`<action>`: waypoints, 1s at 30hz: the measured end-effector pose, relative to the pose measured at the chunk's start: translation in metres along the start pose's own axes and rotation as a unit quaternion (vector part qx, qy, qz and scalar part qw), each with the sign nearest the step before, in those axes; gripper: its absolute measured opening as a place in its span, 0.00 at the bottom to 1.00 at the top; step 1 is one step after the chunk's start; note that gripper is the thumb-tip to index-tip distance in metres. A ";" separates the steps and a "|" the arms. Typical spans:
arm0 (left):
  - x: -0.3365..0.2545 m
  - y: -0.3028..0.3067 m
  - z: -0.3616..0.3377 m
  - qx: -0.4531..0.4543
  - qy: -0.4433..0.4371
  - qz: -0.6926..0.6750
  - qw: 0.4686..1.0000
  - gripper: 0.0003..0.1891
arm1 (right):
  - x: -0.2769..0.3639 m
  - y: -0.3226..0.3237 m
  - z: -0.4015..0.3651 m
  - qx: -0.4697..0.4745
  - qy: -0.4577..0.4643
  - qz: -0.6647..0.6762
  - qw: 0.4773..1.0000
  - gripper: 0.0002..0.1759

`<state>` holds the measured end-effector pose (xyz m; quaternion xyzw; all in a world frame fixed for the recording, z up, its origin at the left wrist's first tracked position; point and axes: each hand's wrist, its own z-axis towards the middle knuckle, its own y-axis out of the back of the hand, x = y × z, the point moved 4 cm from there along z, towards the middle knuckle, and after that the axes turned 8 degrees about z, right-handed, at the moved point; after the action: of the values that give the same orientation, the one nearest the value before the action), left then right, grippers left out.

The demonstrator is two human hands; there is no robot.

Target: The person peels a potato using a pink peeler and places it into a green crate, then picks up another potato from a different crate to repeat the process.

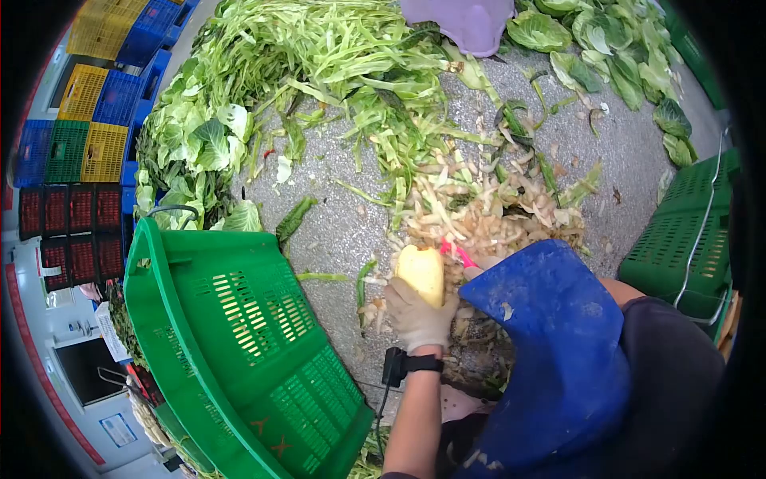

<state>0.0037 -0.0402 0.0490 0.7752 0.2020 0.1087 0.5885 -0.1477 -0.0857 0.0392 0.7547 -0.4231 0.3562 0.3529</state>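
Note:
A peeled, pale yellow potato-like vegetable (420, 272) is held in my left hand (418, 313), which wears a light glove and has its fingers wrapped around the lower part. Just right of it, a pink peeler (458, 255) extends from my right hand (480, 268). Only a little of that hand shows; a blue sleeve or apron piece (558, 327) covers the rest. Pale peelings (511, 203) lie heaped on the floor beyond both hands.
A green crate (239, 319) stands tilted at the left, another green crate (682, 231) at the right. Green peel strips (319, 48), cabbage leaves (622, 40) and a purple plastic stool (467, 20) are at the back. Stacked crates (88, 112) stand far left.

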 end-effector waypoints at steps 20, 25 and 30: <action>0.028 0.012 0.060 0.244 -0.171 -0.064 0.952 0.51 | 0.002 0.000 0.005 0.063 0.090 -0.105 0.988 0.20; 0.043 0.008 0.068 0.198 -0.233 -0.017 0.952 0.53 | -0.016 0.005 0.018 0.077 0.003 -0.122 0.989 0.19; 0.052 -0.003 0.070 0.286 -0.200 -0.312 0.884 0.52 | 0.002 -0.005 0.000 0.080 0.128 -0.107 0.983 0.19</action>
<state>0.0779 -0.0770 0.0230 0.8123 0.3337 -0.3000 0.3727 -0.1422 -0.0850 0.0399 0.7695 -0.2616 0.4430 0.3784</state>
